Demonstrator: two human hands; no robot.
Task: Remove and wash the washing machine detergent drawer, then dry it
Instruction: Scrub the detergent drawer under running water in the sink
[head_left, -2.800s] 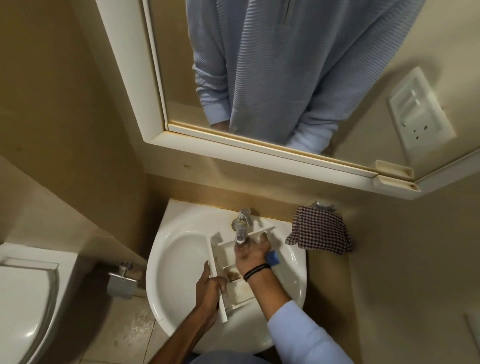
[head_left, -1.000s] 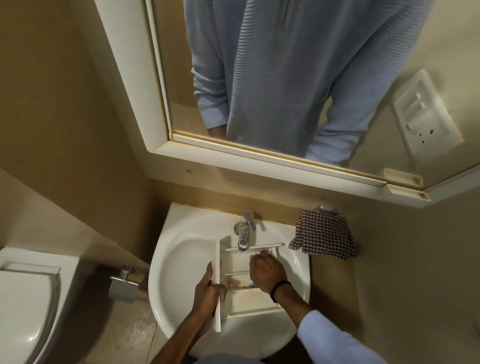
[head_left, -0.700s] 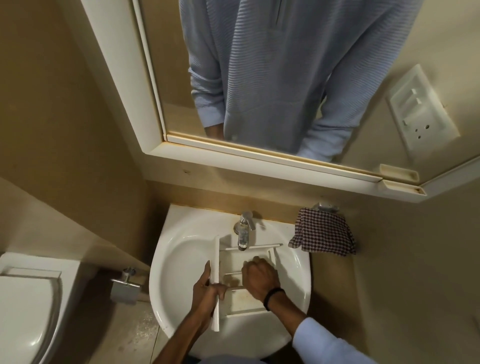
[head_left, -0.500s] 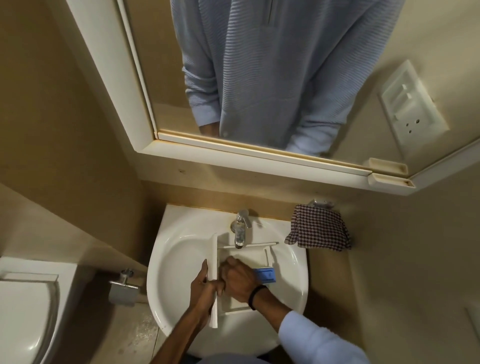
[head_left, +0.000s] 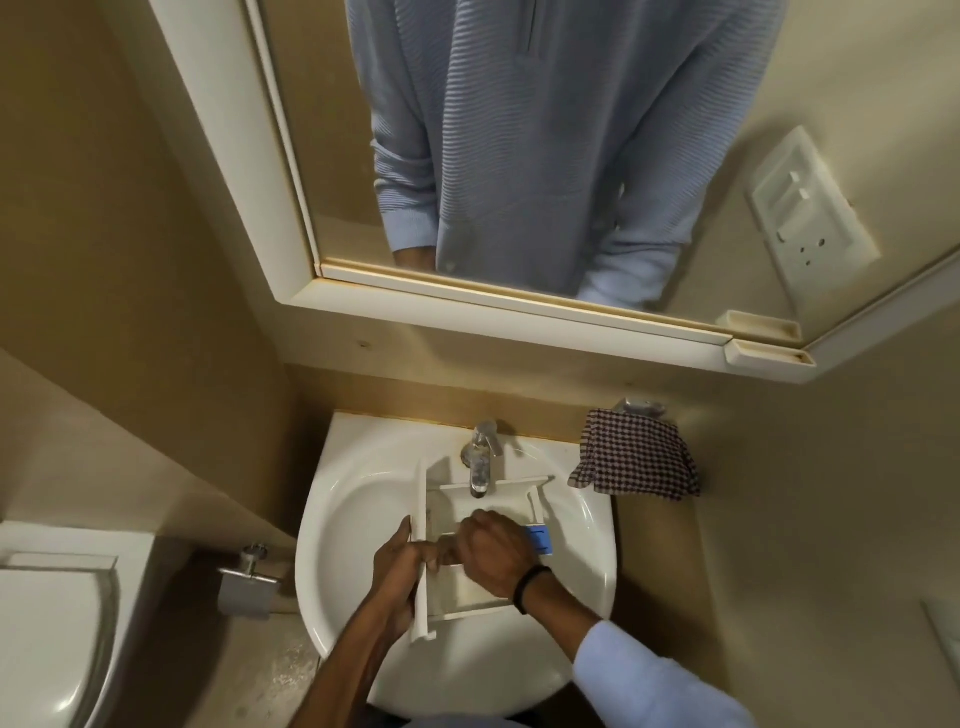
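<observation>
The white detergent drawer (head_left: 470, 590) lies in the white basin (head_left: 337, 525) under the chrome tap (head_left: 481, 457), with its long front panel turned to the left. My left hand (head_left: 397, 566) grips that front panel near its middle. My right hand (head_left: 493, 556) is curled into a fist inside the drawer's compartments, knuckles up, close against my left fingers. A blue piece (head_left: 540, 538) shows at the drawer's right edge beside my right hand. What my right fingers press on is hidden. I see no water running from the tap.
A checked cloth (head_left: 636, 460) hangs on the wall to the right of the basin. A framed mirror (head_left: 519, 156) is above. A toilet (head_left: 52, 623) and a metal paper holder (head_left: 244, 587) are at the lower left.
My right hand has slid from the drawer's right side leftward to the front panel, uncovering the blue piece. My left hand has kept its hold and the drawer has stayed under the tap.
</observation>
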